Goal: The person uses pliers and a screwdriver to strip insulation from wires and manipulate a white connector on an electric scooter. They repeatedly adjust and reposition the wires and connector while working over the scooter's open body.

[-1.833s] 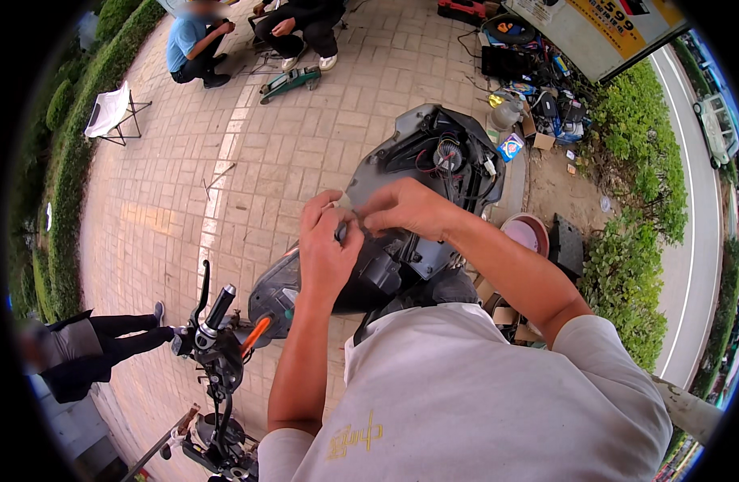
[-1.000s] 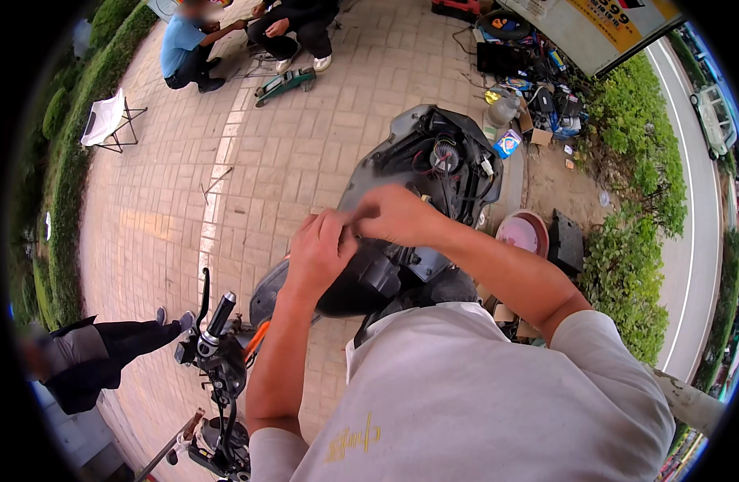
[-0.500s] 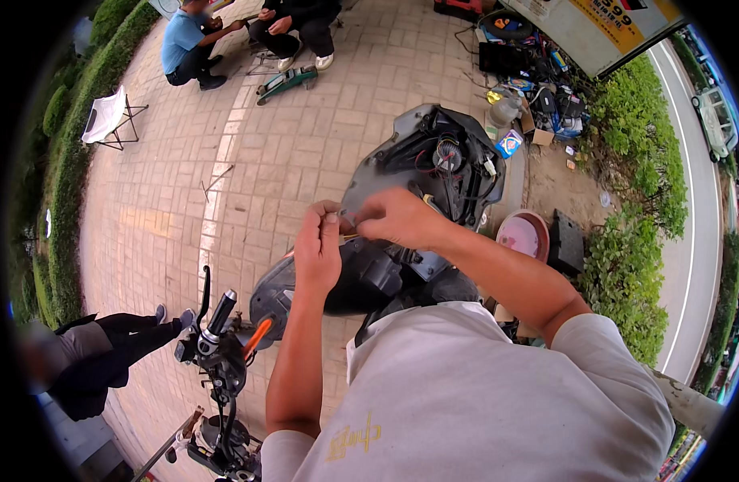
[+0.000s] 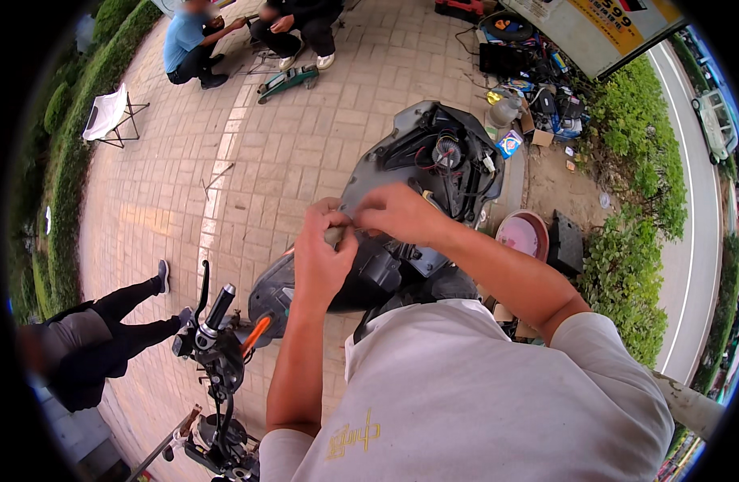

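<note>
Close together over the dark bodywork of a scooter, my left hand [image 4: 324,247] and my right hand [image 4: 399,215] both have their fingers pinched. Whatever lies between the fingertips is too small and blurred to make out. Just beyond my hands is a dark plastic scooter shell [image 4: 385,165], its inner side showing a round part [image 4: 447,151] and thin wires. Beneath my hands a black body panel [image 4: 349,281] is partly covered by my left forearm. To the left stands a handlebar with a black grip [image 4: 221,305] and a lever [image 4: 203,293].
A pink basin [image 4: 524,234] and a black crate [image 4: 565,243] stand to my right. Tools and boxes [image 4: 546,104] are heaped by the bushes. Two people crouch near a green floor jack [image 4: 287,83]. Another person [image 4: 104,345] is at the left, below a folding chair [image 4: 106,115].
My left hand has turned and its fingers have curled closer to my right hand's fingertips. The person at the left has stepped, with the feet now wider apart.
</note>
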A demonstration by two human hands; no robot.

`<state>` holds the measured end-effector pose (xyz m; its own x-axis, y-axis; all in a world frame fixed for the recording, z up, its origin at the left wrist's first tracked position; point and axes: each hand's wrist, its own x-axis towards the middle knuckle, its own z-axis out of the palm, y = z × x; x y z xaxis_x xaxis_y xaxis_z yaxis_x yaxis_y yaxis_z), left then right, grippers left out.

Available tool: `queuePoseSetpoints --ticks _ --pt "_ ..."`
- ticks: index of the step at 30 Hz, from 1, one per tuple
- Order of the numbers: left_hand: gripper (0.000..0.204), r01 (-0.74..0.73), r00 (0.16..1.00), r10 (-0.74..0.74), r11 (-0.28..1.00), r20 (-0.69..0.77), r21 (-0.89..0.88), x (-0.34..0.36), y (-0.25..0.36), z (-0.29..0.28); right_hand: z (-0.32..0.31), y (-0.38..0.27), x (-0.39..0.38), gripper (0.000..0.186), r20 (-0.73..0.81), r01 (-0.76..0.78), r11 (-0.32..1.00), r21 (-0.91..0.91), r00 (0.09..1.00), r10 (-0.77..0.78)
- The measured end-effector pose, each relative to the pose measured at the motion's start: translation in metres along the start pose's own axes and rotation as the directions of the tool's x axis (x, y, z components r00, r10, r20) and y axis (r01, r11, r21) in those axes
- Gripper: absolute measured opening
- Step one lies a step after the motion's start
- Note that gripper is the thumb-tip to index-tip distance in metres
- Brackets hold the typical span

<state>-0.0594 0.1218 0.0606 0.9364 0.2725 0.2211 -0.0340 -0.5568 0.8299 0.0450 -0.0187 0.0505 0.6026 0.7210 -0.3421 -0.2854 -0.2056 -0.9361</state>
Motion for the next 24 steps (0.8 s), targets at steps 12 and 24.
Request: queuePoseSetpoints --ticks 12,24 --pt "0.024 -0.340 0.940 0.341 0.931 0.011 0.131 0.002 -0.006 0.004 -0.004 0.008 0.002 0.028 0.034 -0.160 0.962 0.223 0.987 0.156" --pt "0.021 -0.354 0.934 0.357 0.914 0.021 0.198 0.005 -0.010 0.001 -0.010 0.014 -0.001 0.018 0.022 -0.043 0.976 0.211 0.999 0.040"
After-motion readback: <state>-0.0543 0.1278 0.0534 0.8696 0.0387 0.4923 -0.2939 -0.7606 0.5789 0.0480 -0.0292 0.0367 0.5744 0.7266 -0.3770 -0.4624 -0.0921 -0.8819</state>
